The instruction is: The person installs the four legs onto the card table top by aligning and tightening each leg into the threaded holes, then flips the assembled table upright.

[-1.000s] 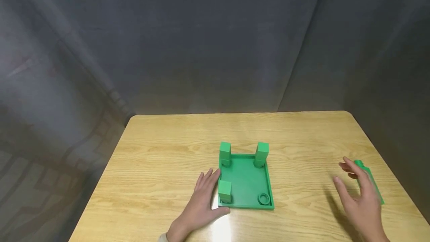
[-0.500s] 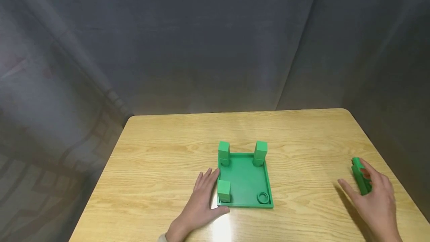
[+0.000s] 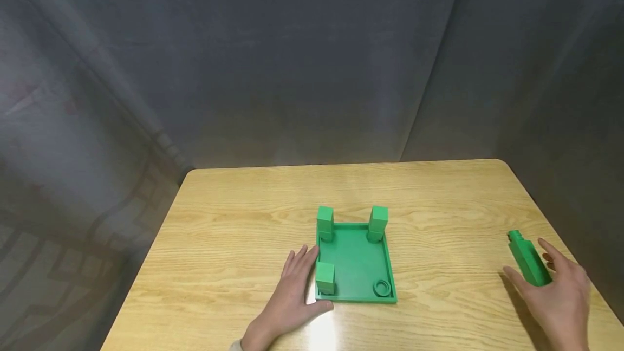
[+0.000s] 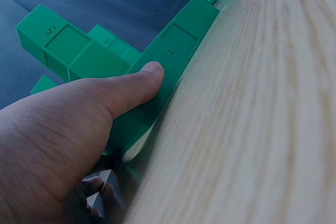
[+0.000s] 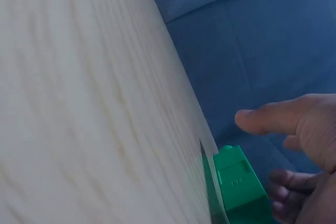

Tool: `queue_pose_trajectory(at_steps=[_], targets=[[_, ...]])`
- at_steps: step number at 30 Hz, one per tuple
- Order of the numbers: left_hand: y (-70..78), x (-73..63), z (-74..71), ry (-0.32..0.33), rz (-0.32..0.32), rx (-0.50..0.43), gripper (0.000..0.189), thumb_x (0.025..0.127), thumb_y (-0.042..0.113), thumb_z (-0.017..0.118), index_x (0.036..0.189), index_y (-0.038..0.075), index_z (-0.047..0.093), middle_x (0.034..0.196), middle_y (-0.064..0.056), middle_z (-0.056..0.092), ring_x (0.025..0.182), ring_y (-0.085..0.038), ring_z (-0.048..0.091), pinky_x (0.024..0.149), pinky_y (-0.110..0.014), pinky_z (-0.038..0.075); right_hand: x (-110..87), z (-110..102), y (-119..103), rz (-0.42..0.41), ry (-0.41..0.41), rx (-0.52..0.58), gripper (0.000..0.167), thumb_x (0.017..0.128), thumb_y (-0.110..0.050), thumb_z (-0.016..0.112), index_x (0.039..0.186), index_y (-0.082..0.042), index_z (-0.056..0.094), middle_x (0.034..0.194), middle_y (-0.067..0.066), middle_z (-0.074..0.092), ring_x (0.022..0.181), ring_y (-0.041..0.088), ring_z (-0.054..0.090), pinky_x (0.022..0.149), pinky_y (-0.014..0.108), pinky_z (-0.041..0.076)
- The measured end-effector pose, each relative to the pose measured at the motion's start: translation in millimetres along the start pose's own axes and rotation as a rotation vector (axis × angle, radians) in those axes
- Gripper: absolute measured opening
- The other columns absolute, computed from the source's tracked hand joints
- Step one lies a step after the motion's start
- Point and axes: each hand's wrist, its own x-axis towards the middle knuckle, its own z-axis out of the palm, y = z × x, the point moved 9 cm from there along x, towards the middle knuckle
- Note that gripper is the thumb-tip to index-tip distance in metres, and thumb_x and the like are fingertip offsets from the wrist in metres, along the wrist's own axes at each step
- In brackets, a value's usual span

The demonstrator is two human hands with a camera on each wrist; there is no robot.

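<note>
— What do I have on the bench?
— A green tray at centre, the left hand spread beside it, thumb against its near edge.
— And the right hand?
— Parted around the loose green block at near right; from here, I see its thumb clear of the block. Half a second ago that hand covered more of it. I'd judge the block unsecured, the tray's near-right ring bare.
</note>
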Motion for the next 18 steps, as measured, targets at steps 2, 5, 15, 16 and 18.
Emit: queue_pose_trajectory(at_steps=[2, 5, 15, 16, 18], targets=[[0.3, -0.2, 0.0, 0.003, 0.001, -0.001, 0.116, 0.090, 0.063, 0.084, 0.178, 0.015, 0.027, 0.181, -0.004, 0.033, 0.169, -0.037, 0.022, 0.138, -0.032, -0.007, 0.5, 1.2, 6.1, 0.040, -0.017, -0.010, 0.098, 0.089, -0.013, 0.089, 0.168, 0.006, 0.035, 0.141, 0.045, 0.048, 0.129, 0.062, 0.040, 0.081, 0.054, 0.036], [0.5, -0.1, -0.2, -0.003, -0.004, -0.007, 0.116, 0.089, 0.063, 0.084, 0.178, 0.015, 0.026, 0.182, -0.004, 0.032, 0.170, -0.036, 0.021, 0.137, -0.030, -0.009, 1.9, 4.4, 13.9, 0.082, -0.058, -0.025, 0.103, 0.090, -0.016, 0.090, 0.170, 0.008, 0.029, 0.138, 0.047, 0.048, 0.122, 0.062, 0.042, 0.076, 0.053, 0.038], [-0.8, 0.5, 1.0, -0.046, -0.036, -0.021, 0.120, 0.088, 0.064, 0.085, 0.178, 0.013, 0.023, 0.184, -0.003, 0.027, 0.172, -0.030, 0.015, 0.136, -0.029, -0.011, 3.6, 13.9, 35.0, 0.164, -0.229, -0.097, 0.117, 0.092, -0.018, 0.088, 0.173, 0.006, 0.007, 0.139, 0.052, 0.039, 0.116, 0.067, 0.045, 0.081, 0.071, 0.047], [-0.8, 0.6, 1.1, -0.048, -0.036, -0.022, 0.120, 0.089, 0.064, 0.085, 0.178, 0.013, 0.023, 0.184, -0.003, 0.027, 0.172, -0.030, 0.015, 0.136, -0.029, -0.012, 3.5, 13.7, 37.0, 0.177, -0.239, -0.101, 0.116, 0.093, -0.018, 0.087, 0.173, 0.006, 0.006, 0.140, 0.053, 0.038, 0.117, 0.067, 0.045, 0.082, 0.074, 0.047], [-0.9, 0.9, 1.3, -0.055, -0.037, -0.020, 0.120, 0.089, 0.064, 0.084, 0.178, 0.013, 0.022, 0.184, -0.003, 0.026, 0.172, -0.030, 0.014, 0.136, -0.028, -0.012, 3.5, 12.5, 39.8, 0.194, -0.247, -0.111, 0.116, 0.094, -0.019, 0.086, 0.173, 0.006, 0.005, 0.142, 0.054, 0.037, 0.117, 0.068, 0.046, 0.083, 0.074, 0.048]])
